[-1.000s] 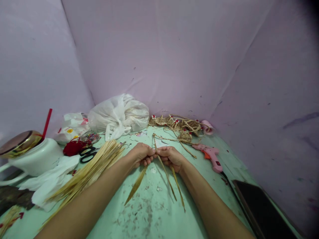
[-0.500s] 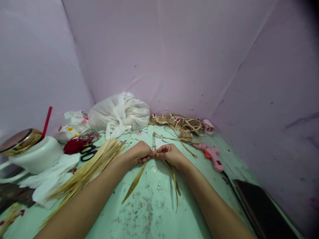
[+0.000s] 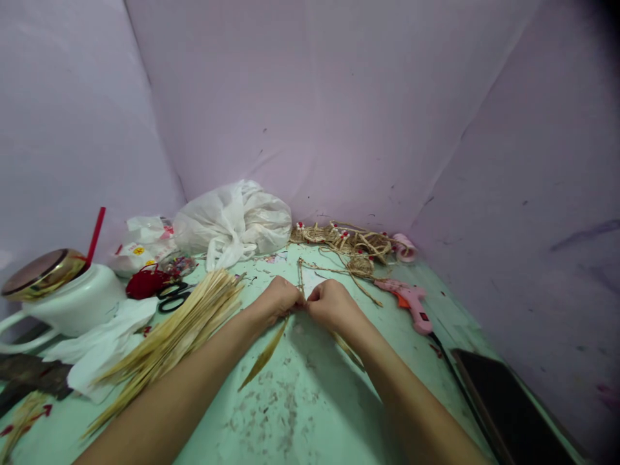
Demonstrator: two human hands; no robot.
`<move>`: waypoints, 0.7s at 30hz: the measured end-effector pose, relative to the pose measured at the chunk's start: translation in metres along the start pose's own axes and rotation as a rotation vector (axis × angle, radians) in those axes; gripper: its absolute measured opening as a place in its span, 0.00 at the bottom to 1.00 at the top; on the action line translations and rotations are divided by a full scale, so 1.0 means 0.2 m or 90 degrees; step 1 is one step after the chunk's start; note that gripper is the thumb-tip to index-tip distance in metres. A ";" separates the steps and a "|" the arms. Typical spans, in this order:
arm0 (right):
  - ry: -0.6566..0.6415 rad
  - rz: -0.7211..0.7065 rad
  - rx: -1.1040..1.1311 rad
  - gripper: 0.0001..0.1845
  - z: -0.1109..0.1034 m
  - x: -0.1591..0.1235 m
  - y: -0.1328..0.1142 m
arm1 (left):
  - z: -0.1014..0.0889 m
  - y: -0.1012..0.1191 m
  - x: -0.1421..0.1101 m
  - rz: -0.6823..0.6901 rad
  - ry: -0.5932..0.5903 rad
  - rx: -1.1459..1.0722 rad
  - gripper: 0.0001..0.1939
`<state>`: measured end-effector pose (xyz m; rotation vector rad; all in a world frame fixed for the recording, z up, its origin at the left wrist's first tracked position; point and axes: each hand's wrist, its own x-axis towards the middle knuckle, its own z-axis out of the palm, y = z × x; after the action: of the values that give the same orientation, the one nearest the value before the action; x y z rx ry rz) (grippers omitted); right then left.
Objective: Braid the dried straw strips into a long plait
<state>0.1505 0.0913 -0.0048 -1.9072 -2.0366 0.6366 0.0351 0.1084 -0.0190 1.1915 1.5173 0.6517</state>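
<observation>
Both hands meet mid-tbl, fingertips touching or nearly so. Head view: L hand point(image 3: 279, 298) is closed, thumb & finger pinched on the near end of a thin twisted cord point(image 3: 301, 276). R hand point(image 3: 332, 303) is curled in w/ its back up, fingers bent at the same spot; looks like it's gripping strips there, but exact hold is hidden under the knuckles. Cord runs away from the pinch, then seems to bend R along the green tbl point(image 3: 271, 426) twd a small ball of cord point(image 3: 360, 263); can't tell if they join. One loose strip point(image 3: 265, 356) hangs out below L hand, another strip end point(image 3: 347, 351) shows beside R forearm.

Step in hand, my read: plaiting or twisting loose strips into cord, one turn at the join. Next move prob. calls for L pinch to hold the join tight while R brings a strip across & pulls it snug, w/ no slack. If a strip runs short, spares are in the dried bundle point(image 3: 179, 342) beside L forearm; scissors point(image 3: 174, 302) lie just past it, pink glue gun point(image 3: 411, 303) off to R.
</observation>
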 end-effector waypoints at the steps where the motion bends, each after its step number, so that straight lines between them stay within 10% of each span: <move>1: 0.005 -0.019 -0.012 0.07 0.01 -0.01 -0.01 | -0.01 0.00 0.00 -0.018 -0.013 -0.021 0.09; 9: 0.003 -0.102 0.012 0.05 0.03 -0.07 -0.08 | -0.07 -0.02 -0.01 0.034 -0.084 -0.060 0.06; 16: 0.074 0.031 0.282 0.06 -0.04 0.06 0.06 | -0.11 -0.04 0.02 0.057 -0.159 -0.042 0.10; 21: -0.201 0.142 0.588 0.06 0.04 0.05 0.02 | -0.14 -0.06 0.04 0.070 -0.185 -0.011 0.06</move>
<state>0.1491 0.0997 -0.0144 -1.4962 -1.2616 1.6577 0.0048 0.1169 -0.0252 1.3019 1.2083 0.5357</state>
